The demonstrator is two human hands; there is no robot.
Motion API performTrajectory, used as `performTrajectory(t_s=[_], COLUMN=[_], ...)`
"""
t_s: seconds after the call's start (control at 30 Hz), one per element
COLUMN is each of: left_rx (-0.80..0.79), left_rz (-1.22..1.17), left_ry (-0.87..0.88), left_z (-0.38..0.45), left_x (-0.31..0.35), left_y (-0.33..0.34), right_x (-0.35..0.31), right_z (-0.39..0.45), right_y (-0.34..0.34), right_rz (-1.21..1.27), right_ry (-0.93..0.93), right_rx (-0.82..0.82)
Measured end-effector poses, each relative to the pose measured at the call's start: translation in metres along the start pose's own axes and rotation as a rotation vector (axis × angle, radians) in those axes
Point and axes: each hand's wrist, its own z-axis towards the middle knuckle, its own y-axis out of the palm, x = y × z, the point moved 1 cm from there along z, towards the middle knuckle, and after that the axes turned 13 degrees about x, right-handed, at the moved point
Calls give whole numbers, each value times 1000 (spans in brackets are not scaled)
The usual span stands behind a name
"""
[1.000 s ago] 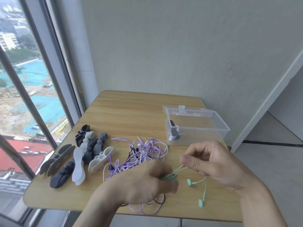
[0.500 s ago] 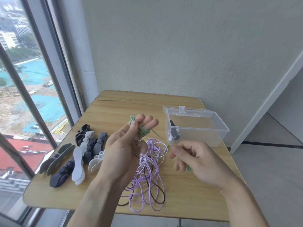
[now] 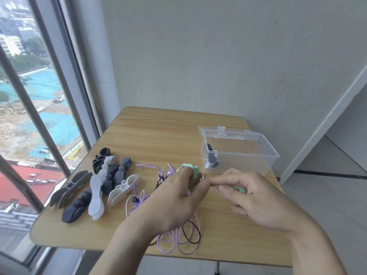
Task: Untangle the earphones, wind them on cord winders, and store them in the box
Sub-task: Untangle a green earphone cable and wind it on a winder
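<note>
We see the clear box [image 3: 238, 155] at right of centre on the table [image 3: 158, 135], its lid open and leaning back. Inside, at its left end, sits one wound cord winder [image 3: 211, 160] in grey and white, with a plug tip poking right. The rest of the box holds nothing we can make out. No brand, label or writing is readable anywhere.

Just below the box, our left hand [image 3: 174, 197] has a green cord [image 3: 193, 171] looped round its curled fingers. Our right hand [image 3: 250, 197] is beside it, curled, pinching the cord's free end, with a green earbud [image 3: 240, 189] peeking out under the fingers. The two hands nearly touch at centre frame.

Under the left hand lies a tangle of purple and dark cords [image 3: 178, 235], running down to the table's near edge. At left of centre lie the spare winders [image 3: 103, 183], grey, white and dark, in a loose pile near the window side.
</note>
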Motion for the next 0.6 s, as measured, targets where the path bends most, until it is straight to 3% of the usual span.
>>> performTrajectory(t_s=[0.17, 0.3, 0.43, 0.6], left_rx=[-126, -128, 77, 268], left_rz=[-51, -403, -771, -864], left_ry=[14, -101, -234, -355], left_z=[-1, 0, 3, 7], left_x=[5, 21, 25, 24], left_y=[4, 4, 7, 9], right_x=[0, 7, 12, 6], right_z=[4, 11, 17, 15], right_y=[-7, 3, 20, 53], right_rz=[229, 308, 296, 303], right_ry=[-169, -197, -211, -239], right_rx=[290, 411, 351, 243])
